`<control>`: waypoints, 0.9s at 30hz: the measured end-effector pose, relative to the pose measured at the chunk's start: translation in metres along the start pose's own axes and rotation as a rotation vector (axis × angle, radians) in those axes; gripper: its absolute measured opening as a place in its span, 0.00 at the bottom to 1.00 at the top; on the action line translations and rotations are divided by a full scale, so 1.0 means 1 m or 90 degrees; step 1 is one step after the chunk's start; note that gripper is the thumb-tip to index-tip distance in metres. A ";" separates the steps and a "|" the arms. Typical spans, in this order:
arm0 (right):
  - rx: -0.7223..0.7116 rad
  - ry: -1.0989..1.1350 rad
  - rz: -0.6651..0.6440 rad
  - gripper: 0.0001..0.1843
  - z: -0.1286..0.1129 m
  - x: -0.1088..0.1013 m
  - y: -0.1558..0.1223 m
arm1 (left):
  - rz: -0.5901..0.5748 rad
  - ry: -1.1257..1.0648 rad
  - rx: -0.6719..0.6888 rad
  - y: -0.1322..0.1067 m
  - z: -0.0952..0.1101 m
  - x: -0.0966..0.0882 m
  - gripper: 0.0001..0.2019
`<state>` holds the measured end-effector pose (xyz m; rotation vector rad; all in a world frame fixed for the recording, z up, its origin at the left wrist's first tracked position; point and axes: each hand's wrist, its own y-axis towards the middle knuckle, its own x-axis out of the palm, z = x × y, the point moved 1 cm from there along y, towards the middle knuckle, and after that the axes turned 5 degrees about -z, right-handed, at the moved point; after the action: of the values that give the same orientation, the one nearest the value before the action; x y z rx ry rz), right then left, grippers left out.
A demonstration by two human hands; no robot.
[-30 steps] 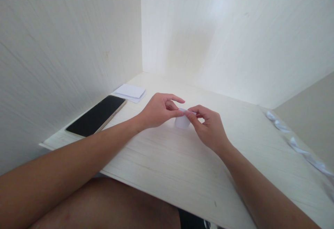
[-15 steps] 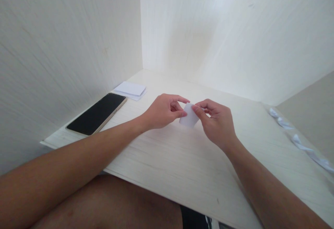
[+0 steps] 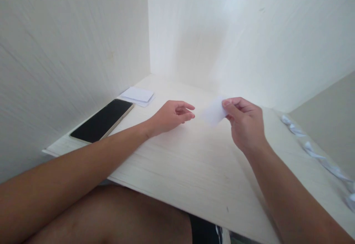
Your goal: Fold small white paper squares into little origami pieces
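Between thumb and fingers, my right hand (image 3: 246,122) pinches a small piece of white paper (image 3: 215,111) by its right edge, above the table. The paper is slightly blurred, and its free end points left toward my other hand. My left hand (image 3: 173,116) holds nothing; its thumb and fingers are apart, a short gap from the paper, low over the tabletop.
A phone (image 3: 102,120) with a dark screen lies at the left. Behind it are folded white papers (image 3: 138,94) near the wall. Several twisted white paper pieces (image 3: 314,151) line the right edge of the pale table (image 3: 180,170). Walls rise at the left and back.
My left hand has let go of the paper. My right hand has moved right and slightly up with the paper, which now extends out from its fingers.
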<state>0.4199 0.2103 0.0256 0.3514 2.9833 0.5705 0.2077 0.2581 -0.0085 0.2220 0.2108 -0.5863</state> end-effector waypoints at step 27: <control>0.276 0.081 -0.118 0.11 0.023 0.019 -0.015 | -0.282 -0.159 -0.214 -0.008 0.007 0.002 0.11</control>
<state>0.4009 0.2100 -0.0020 0.0614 3.1965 -0.0806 0.2062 0.2489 -0.0036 -0.2319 0.1131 -0.9984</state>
